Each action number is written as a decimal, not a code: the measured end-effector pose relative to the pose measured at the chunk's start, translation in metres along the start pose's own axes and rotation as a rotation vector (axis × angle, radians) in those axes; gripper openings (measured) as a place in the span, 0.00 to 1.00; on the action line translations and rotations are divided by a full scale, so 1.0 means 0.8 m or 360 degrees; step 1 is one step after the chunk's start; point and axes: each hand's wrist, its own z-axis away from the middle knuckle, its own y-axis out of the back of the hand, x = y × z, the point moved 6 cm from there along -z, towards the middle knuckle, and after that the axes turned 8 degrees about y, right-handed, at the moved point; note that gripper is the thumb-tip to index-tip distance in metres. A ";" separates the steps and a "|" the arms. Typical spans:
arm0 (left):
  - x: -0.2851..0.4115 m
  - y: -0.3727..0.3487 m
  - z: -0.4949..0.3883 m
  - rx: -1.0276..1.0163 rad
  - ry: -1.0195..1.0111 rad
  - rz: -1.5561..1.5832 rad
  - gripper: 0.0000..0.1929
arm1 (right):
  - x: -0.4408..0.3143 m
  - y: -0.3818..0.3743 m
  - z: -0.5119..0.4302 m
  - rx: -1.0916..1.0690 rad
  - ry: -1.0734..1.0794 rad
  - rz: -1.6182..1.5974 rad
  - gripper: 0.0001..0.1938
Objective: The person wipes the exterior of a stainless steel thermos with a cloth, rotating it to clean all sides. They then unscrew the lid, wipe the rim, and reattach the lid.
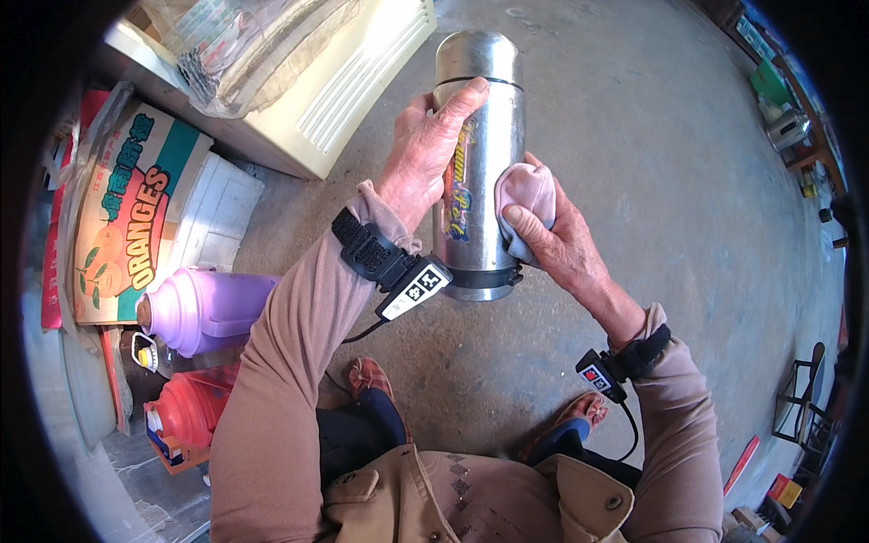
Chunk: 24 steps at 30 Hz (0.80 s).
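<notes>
A stainless-steel vacuum flask (pixel 499 142) is held up in front of me over the floor, its rounded cap pointing away. It has a dark band near its base and a colourful printed strip down its side. My left hand (pixel 424 153) grips the flask's upper body from the left, the thumb lying across it just below the cap. In my right hand (pixel 567 237) is a folded pinkish-grey cloth (pixel 529 193), pressed against the lower right side of the flask. The fingers behind the flask are mostly hidden.
At left stand a purple thermos (pixel 204 309), a red thermos (pixel 193 410) and a printed oranges carton (pixel 129 224). A cream slatted cabinet (pixel 339 102) is at upper left. Bare concrete floor (pixel 652 170) stretches right, towards shelves (pixel 804 159) and a dark metal-framed chair (pixel 801 394).
</notes>
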 end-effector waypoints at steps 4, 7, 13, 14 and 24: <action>0.002 0.001 0.001 -0.0003 -0.0057 0.0017 0.42 | -0.007 0.000 0.002 -0.0150 -0.0031 0.0102 0.56; 0.002 0.001 0.000 0.0004 -0.0071 0.0033 0.42 | -0.010 -0.002 0.005 -0.0323 -0.0080 0.0305 0.64; -0.001 -0.006 0.002 -0.0013 -0.0046 0.0064 0.41 | -0.017 -0.006 0.010 -0.0249 0.0103 0.0445 0.65; 0.000 -0.008 0.004 -0.0027 -0.0086 0.0075 0.41 | -0.017 -0.005 0.010 -0.0211 0.0135 0.0491 0.63; -0.004 -0.036 0.033 -0.0195 -0.0058 -0.0286 0.51 | -0.012 0.019 -0.004 0.0189 0.0148 0.0075 0.49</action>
